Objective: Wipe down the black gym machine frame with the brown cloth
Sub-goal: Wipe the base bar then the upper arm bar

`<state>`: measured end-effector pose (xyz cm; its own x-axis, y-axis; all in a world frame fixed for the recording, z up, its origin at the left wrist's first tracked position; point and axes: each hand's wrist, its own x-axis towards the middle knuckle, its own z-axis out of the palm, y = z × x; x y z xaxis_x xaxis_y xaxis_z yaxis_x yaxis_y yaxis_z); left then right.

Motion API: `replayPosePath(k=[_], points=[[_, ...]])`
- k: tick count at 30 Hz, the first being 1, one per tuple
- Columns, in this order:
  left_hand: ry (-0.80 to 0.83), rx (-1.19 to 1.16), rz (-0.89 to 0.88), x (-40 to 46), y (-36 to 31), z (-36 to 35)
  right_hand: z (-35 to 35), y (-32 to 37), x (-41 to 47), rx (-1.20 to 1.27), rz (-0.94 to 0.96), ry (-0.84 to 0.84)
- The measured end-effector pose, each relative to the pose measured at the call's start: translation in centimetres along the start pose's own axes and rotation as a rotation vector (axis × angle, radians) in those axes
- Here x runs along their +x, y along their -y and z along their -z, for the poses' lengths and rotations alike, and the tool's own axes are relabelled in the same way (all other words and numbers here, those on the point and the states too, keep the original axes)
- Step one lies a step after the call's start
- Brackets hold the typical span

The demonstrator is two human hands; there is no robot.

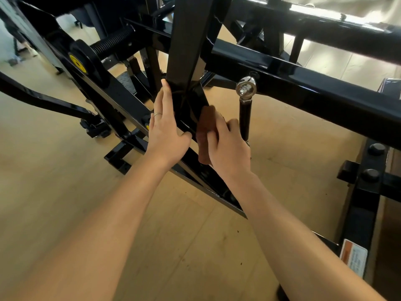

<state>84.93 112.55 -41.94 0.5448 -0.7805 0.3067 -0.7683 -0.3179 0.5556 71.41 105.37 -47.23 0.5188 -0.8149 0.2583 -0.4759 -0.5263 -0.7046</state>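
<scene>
The black gym machine frame fills the upper half of the view, with a thick upright post in the middle. My left hand lies against the left side of that post's lower joint, fingers straight up and thumb hooked round its edge. My right hand grips the folded brown cloth and presses it against the right side of the same joint. Part of the cloth is hidden under my fingers.
A chrome rod-end joint on a thin black rod stands just right of my right hand. A black spring and a round disc with a yellow sticker sit upper left. Wooden floor lies below; a warning label is lower right.
</scene>
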Motion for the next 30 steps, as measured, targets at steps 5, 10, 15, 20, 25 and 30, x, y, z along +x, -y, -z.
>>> replayPosePath(k=[5,10,15,20,25,30], points=[[-0.031,0.011,0.005,0.0,-0.2,-0.3,0.1,-3.7,-2.7,-0.103,-0.171,0.080],[-0.052,0.012,0.024,-0.2,-0.5,-0.5,0.5,-4.5,-4.0,-0.042,-0.273,0.064],[-0.046,-0.066,0.039,-0.3,-0.9,-0.2,0.4,-1.4,-2.5,0.087,-0.261,0.112],[-0.049,-0.070,0.029,1.4,-1.6,2.5,1.2,2.3,-0.6,0.340,-0.277,0.120],[0.138,-0.180,0.112,3.6,-3.6,5.3,3.6,8.3,1.2,0.907,-0.306,0.022],[0.259,-0.381,0.136,3.5,-3.3,6.5,4.6,11.6,0.9,1.001,-0.401,-0.155]])
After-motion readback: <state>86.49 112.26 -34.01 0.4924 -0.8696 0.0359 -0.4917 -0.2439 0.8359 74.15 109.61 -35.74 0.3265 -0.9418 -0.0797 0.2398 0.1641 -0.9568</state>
